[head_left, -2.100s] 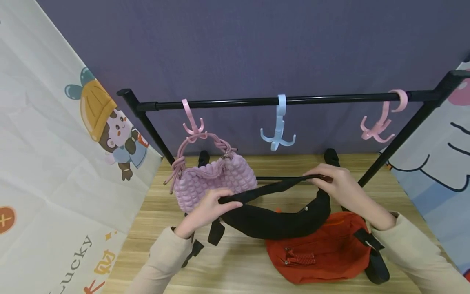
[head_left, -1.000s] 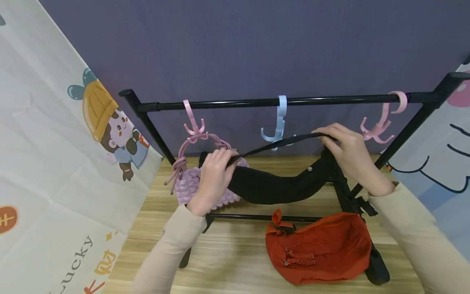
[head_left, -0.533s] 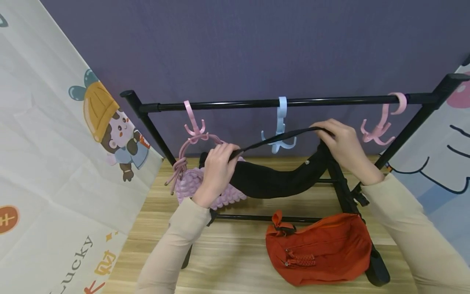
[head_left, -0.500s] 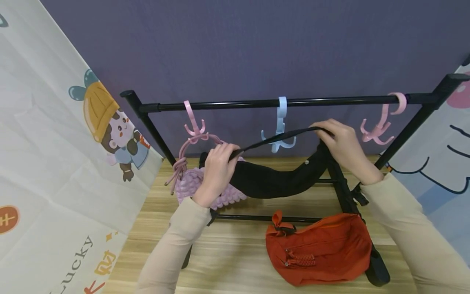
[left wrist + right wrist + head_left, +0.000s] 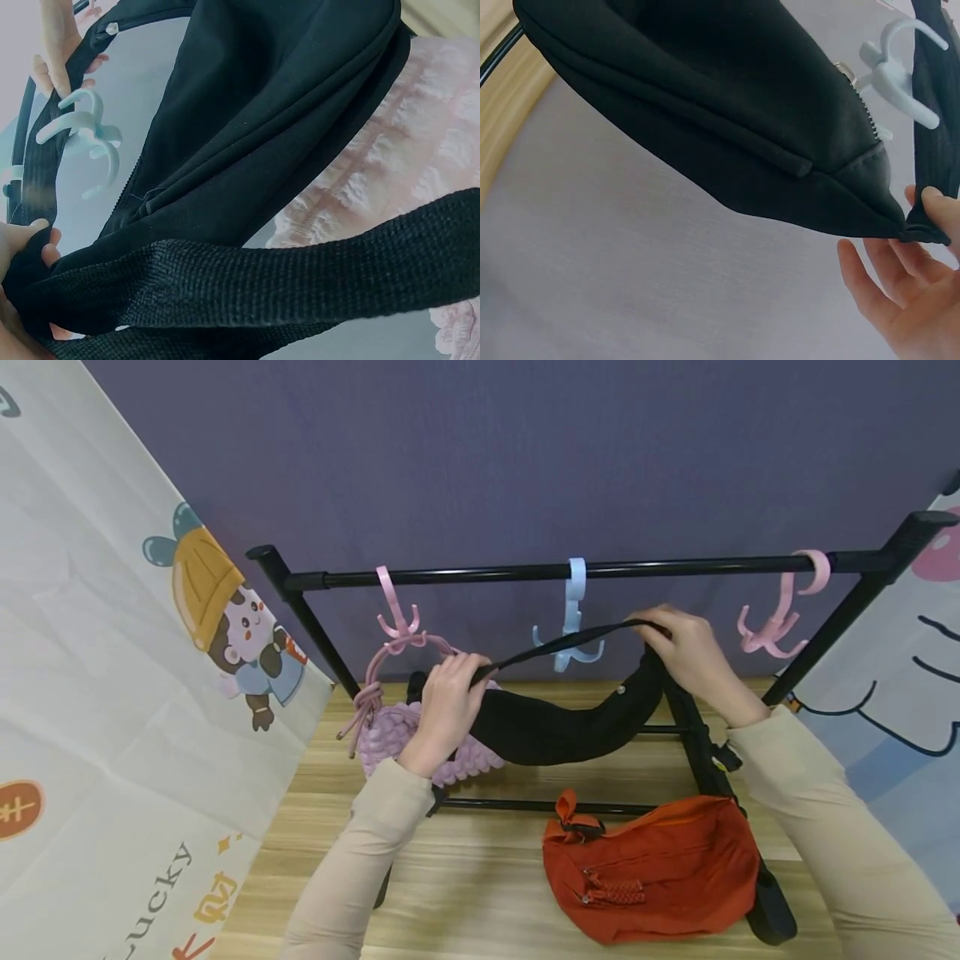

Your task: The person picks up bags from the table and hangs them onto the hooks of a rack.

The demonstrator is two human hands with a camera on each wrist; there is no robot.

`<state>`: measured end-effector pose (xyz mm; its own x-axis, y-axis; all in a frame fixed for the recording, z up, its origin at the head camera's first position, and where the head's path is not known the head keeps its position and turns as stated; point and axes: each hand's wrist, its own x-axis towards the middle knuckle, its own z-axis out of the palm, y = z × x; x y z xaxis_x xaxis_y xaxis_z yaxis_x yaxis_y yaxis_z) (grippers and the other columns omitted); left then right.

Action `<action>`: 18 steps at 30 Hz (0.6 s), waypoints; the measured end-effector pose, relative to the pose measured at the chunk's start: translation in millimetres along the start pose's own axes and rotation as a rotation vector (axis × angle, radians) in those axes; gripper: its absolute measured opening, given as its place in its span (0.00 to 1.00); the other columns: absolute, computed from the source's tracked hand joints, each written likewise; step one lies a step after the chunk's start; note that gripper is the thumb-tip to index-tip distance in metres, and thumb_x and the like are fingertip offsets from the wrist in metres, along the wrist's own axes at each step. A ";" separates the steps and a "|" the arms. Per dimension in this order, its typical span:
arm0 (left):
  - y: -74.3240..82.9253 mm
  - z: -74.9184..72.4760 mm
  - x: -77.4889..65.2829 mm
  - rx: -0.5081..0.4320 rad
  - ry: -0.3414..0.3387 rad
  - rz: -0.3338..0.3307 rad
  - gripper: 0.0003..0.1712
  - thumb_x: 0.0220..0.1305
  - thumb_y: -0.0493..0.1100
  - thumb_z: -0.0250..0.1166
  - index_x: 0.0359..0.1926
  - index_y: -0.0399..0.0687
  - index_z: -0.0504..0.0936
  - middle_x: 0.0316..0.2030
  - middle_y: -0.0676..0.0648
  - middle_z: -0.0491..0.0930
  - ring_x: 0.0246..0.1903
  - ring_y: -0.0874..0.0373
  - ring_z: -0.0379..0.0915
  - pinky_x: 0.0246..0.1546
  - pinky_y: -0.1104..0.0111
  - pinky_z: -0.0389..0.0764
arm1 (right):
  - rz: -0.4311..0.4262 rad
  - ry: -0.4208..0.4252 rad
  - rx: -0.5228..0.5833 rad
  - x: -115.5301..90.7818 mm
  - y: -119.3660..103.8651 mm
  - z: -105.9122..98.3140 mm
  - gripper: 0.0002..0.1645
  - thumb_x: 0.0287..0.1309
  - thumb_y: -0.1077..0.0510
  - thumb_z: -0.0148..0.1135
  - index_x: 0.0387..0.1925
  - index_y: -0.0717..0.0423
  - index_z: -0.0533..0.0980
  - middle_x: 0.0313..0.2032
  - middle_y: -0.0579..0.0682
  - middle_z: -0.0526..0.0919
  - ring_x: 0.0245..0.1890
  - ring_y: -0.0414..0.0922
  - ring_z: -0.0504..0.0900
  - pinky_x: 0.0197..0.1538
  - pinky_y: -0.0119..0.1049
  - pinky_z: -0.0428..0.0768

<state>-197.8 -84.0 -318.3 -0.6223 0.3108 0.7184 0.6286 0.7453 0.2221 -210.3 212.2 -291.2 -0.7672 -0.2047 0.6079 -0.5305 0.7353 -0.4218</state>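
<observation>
A black waist bag [image 5: 555, 732] hangs between both hands in front of the rack, its webbing strap [image 5: 247, 281] looping at its left end. My left hand [image 5: 448, 708] grips the left end, with the strap bunched between thumb and fingers. The other end is pinched by my right hand [image 5: 692, 662], seen closely in the right wrist view. Stretched between the hands, the upper strap [image 5: 555, 646] crosses in front of the light-blue hook [image 5: 573, 602]. In the left wrist view the hook's prongs [image 5: 88, 129] overlap the strap; part of the hook is hidden.
The black rail [image 5: 480, 573] also carries a pink hook [image 5: 392, 602] at left, with a lilac puffy handbag [image 5: 386, 735] on it, and another pink hook [image 5: 780, 614] at right. A red-orange waist bag [image 5: 660, 872] lies on the wooden surface [image 5: 480, 877] in front.
Both hands have raised the black bag from above the red-orange bag up to the blue hook. Over the last half second the right hand has shifted slightly left.
</observation>
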 end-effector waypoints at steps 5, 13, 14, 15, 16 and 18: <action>-2.2 2.1 -1.2 0.010 -0.006 -0.002 0.06 0.56 0.37 0.64 0.36 0.43 0.79 0.32 0.46 0.81 0.32 0.51 0.75 0.30 0.63 0.72 | -0.004 -0.016 0.020 -0.7 3.7 3.5 0.11 0.60 0.66 0.54 0.42 0.65 0.79 0.38 0.60 0.81 0.34 0.48 0.77 0.36 0.30 0.68; -5.9 6.6 -3.1 0.002 -0.030 -0.013 0.06 0.56 0.37 0.64 0.36 0.42 0.79 0.32 0.45 0.81 0.31 0.51 0.75 0.30 0.63 0.72 | 0.039 -0.058 0.018 -1.5 9.8 8.9 0.12 0.61 0.64 0.53 0.43 0.63 0.79 0.40 0.59 0.81 0.33 0.46 0.77 0.35 0.28 0.70; -6.3 7.1 -3.4 -0.001 -0.032 -0.014 0.06 0.56 0.37 0.64 0.36 0.42 0.79 0.33 0.45 0.81 0.31 0.51 0.75 0.30 0.63 0.72 | 0.043 -0.062 0.017 -1.8 10.5 9.7 0.12 0.62 0.63 0.53 0.43 0.63 0.79 0.40 0.58 0.81 0.32 0.45 0.76 0.35 0.27 0.69; -6.6 7.7 -3.6 -0.003 -0.035 -0.016 0.06 0.56 0.37 0.64 0.36 0.42 0.79 0.33 0.45 0.81 0.31 0.51 0.75 0.30 0.63 0.73 | 0.046 -0.065 0.018 -2.3 11.2 10.6 0.12 0.62 0.63 0.53 0.43 0.63 0.79 0.40 0.58 0.81 0.31 0.44 0.76 0.34 0.26 0.69; -7.1 8.3 -3.8 -0.005 -0.038 -0.018 0.06 0.56 0.37 0.64 0.36 0.42 0.79 0.33 0.45 0.82 0.32 0.51 0.75 0.30 0.63 0.73 | 0.046 -0.068 0.019 -2.5 12.0 11.6 0.12 0.62 0.63 0.52 0.43 0.63 0.79 0.40 0.58 0.81 0.31 0.44 0.76 0.34 0.25 0.68; -7.7 9.3 -4.0 -0.008 -0.043 -0.022 0.06 0.57 0.37 0.64 0.36 0.42 0.79 0.33 0.45 0.82 0.32 0.51 0.76 0.31 0.63 0.73 | 0.050 -0.073 0.021 -3.0 13.3 13.5 0.12 0.62 0.63 0.52 0.43 0.63 0.78 0.40 0.59 0.81 0.31 0.44 0.76 0.33 0.25 0.68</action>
<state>-204.5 -85.6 -329.0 -0.6556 0.3198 0.6841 0.6183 0.7473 0.2432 -220.0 213.9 -307.7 -0.8165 -0.2151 0.5358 -0.4978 0.7324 -0.4645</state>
